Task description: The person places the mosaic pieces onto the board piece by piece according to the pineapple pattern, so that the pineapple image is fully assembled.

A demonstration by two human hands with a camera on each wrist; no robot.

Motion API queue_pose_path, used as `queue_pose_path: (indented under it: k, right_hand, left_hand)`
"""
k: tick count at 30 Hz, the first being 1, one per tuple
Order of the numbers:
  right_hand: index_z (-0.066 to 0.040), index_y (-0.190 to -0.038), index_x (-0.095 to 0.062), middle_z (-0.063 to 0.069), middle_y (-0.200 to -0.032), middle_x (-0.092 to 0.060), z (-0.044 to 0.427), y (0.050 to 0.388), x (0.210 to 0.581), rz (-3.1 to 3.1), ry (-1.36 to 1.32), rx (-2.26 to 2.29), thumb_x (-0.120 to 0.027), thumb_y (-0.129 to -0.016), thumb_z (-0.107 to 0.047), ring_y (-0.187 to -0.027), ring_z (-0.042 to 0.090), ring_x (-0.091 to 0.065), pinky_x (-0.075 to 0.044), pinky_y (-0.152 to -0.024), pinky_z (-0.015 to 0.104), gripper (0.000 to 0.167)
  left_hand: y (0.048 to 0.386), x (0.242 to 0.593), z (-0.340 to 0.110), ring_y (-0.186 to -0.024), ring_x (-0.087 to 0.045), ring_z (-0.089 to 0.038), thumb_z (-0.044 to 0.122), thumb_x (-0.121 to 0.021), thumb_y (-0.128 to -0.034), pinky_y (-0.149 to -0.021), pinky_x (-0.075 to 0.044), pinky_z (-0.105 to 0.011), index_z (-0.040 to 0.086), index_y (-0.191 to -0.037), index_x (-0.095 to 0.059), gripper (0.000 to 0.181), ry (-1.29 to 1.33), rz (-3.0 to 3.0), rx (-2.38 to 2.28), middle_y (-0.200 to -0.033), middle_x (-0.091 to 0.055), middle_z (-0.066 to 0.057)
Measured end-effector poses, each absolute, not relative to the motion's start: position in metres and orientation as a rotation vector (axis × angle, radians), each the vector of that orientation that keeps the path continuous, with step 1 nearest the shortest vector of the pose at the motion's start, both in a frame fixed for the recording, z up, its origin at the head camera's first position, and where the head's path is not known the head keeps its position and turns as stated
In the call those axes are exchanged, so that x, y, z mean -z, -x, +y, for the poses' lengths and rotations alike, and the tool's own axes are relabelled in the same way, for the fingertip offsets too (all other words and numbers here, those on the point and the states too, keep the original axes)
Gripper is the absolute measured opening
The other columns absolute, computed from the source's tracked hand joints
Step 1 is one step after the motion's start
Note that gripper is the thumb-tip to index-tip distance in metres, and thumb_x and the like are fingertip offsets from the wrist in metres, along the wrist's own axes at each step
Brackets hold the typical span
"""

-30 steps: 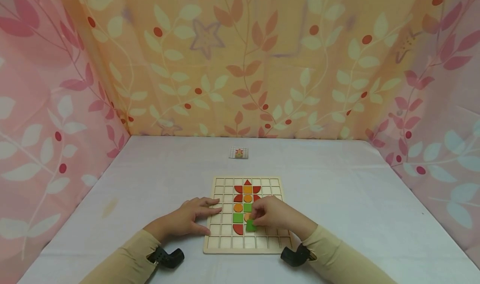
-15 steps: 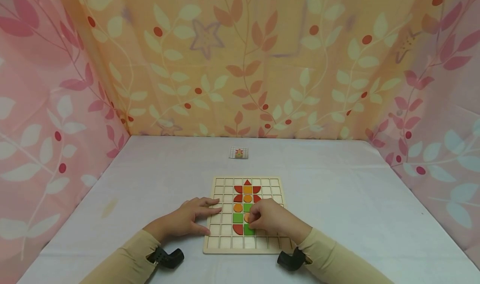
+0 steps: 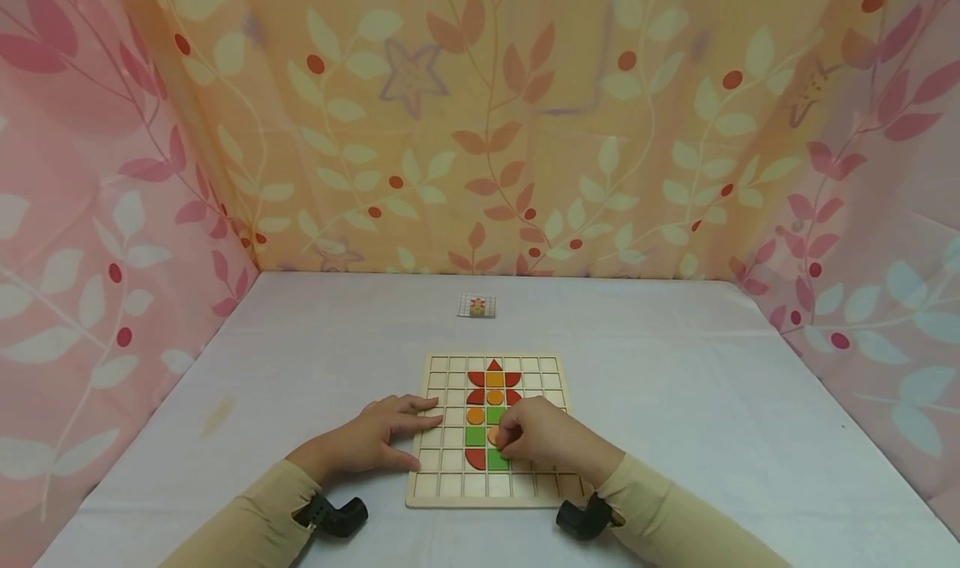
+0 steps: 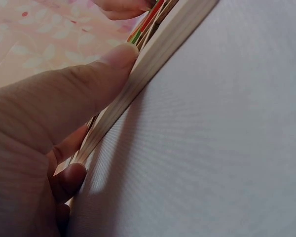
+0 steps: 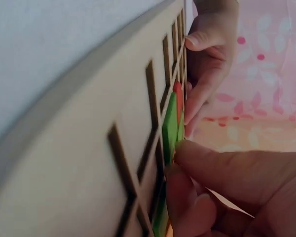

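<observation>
A pale wooden grid board [image 3: 465, 502] lies on the table, bearing red, orange and green tiles. My right hand [image 3: 551, 436] bends over it, thumb and index finger pinching the edge of a green square tile [image 3: 496, 461] in a lower cell. That green tile [image 5: 170, 129] meets the thumb tip in the right wrist view. Left of it sits a red quarter-circle tile [image 3: 477, 459]. My left hand [image 3: 362, 441] rests with extended fingers on the board's left edge; its thumb [image 4: 101, 81] touches the wooden rim in the left wrist view. The right hand hides some right-hand cells.
A small card [image 3: 477, 305] with a printed coloured pattern lies beyond the board. White cloth [image 3: 675, 368] covers the table, and patterned curtains [image 3: 480, 135] stand behind and at both sides. A black wrist device [image 3: 585, 518] sits at the right cuff.
The right hand has shifted slightly left and down, and the green square tile went from tilted over the cells to lying in line with the grid. My left hand stays put.
</observation>
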State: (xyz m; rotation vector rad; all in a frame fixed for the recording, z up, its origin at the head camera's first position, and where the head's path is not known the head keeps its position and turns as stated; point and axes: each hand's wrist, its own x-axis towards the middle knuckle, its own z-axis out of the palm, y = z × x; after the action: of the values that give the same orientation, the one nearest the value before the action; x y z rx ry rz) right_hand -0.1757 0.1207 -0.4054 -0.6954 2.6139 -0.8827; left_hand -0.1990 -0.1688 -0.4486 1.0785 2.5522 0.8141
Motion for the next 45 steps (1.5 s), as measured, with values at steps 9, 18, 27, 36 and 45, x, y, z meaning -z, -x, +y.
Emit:
queue_pose_path:
  k: [9,18,27,36,45]
  right_hand:
    - [-0.015,-0.069,-0.065,-0.009,-0.066,-0.058,0.159,0.189,0.388,2.608,0.693,0.833,-0.071,-0.076,-0.007,-0.064,0.009,-0.05,-0.043,-0.059,0.025,0.013]
    - [-0.013,-0.07,-0.064,-0.007,-0.064,-0.056,0.208,0.189,0.382,2.611,0.605,0.781,-0.071,-0.073,-0.002,-0.062,0.01,-0.048,-0.04,-0.054,0.024,0.013]
    - [-0.013,-0.071,-0.062,-0.006,-0.064,-0.054,0.247,0.181,0.385,2.575,0.553,0.714,-0.072,-0.069,0.001,-0.06,0.012,-0.048,-0.04,-0.052,0.025,0.017]
    - [-0.014,-0.073,-0.06,-0.002,-0.061,-0.053,0.261,0.168,0.393,2.47,0.522,0.708,-0.076,-0.064,0.0,-0.058,0.012,-0.047,-0.036,-0.052,0.025,0.023]
    - [-0.014,-0.066,-0.059,-0.006,-0.059,-0.054,0.264,0.163,0.397,2.465,0.609,0.671,-0.076,-0.06,0.001,-0.057,0.007,-0.047,-0.036,-0.053,0.023,0.023]
  left_hand:
    - [0.198,0.449,-0.169,-0.129,-0.029,-0.019,0.056,-0.065,-0.0735,-0.097,-0.021,-0.052,0.032,-0.135,-0.045,0.068,-1.078,2.559,-0.816,-0.145,-0.032,0.009]
    - [0.198,0.449,-0.169,-0.129,-0.029,-0.019,0.055,-0.065,-0.0736,-0.096,-0.021,-0.051,0.032,-0.134,-0.046,0.068,-1.078,2.556,-0.822,-0.145,-0.031,0.01]
    - [0.198,0.448,-0.168,-0.13,-0.028,-0.02,0.056,-0.064,-0.0737,-0.098,-0.02,-0.053,0.033,-0.135,-0.045,0.068,-1.056,2.551,-0.816,-0.145,-0.031,0.01]
    - [0.198,0.447,-0.168,-0.131,-0.027,-0.02,0.055,-0.065,-0.0744,-0.097,-0.02,-0.054,0.031,-0.134,-0.046,0.067,-1.059,2.541,-0.822,-0.145,-0.032,0.009]
    - [0.196,0.444,-0.166,-0.131,-0.028,-0.022,0.053,-0.066,-0.0737,-0.098,-0.018,-0.055,0.03,-0.134,-0.047,0.067,-1.018,2.54,-0.834,-0.145,-0.032,0.007]
